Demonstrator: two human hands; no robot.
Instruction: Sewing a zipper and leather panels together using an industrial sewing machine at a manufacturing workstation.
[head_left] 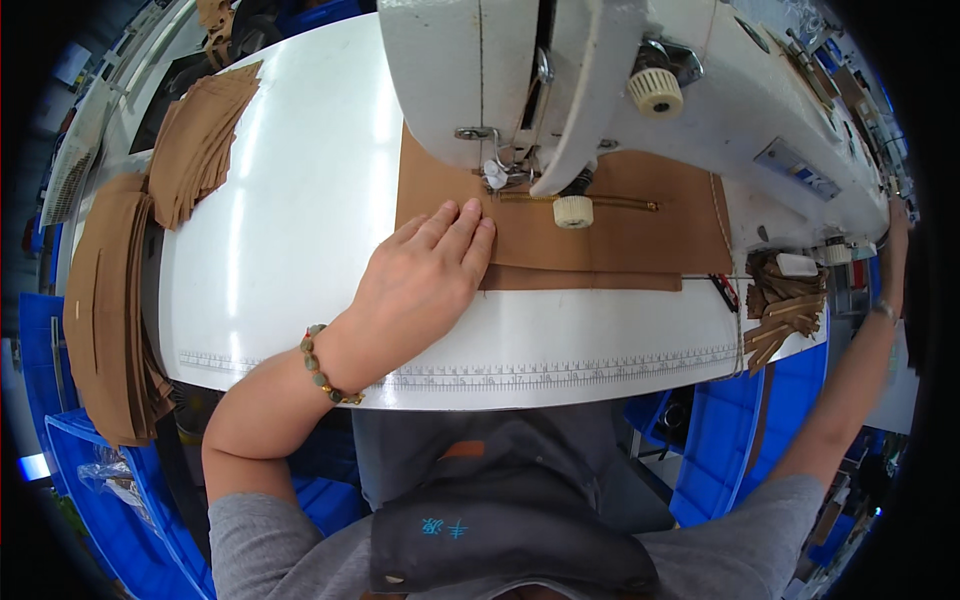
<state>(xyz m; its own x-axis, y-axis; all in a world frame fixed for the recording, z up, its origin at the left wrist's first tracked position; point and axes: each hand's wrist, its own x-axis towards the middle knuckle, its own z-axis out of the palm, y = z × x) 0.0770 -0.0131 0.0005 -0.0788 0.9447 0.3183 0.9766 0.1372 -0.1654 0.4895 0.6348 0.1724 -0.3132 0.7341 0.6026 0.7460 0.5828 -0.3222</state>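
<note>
My left hand point(425, 270) lies flat on a brown fabric panel point(620, 240), its fingers stretched out just in front of the presser foot point(508, 178) of a white sewing machine point(440, 90). A brass-coloured zipper point(630, 203) runs across the panel to the right of the foot. Under its near edge shows a second brown layer point(600, 280). Far out to the right, my right hand point(897, 222) reaches up to the end of the machine; its fingers are too small and partly hidden to make out. The machine head covers part of the panel.
Stacks of cut brown fabric pieces point(105, 300) sit at the table's left edge, with another fanned stack point(200, 140) behind. A bundle of zippers point(785, 315) lies at the right. A ruler strip point(560, 373) follows the front edge. Blue bins point(715, 440) stand below.
</note>
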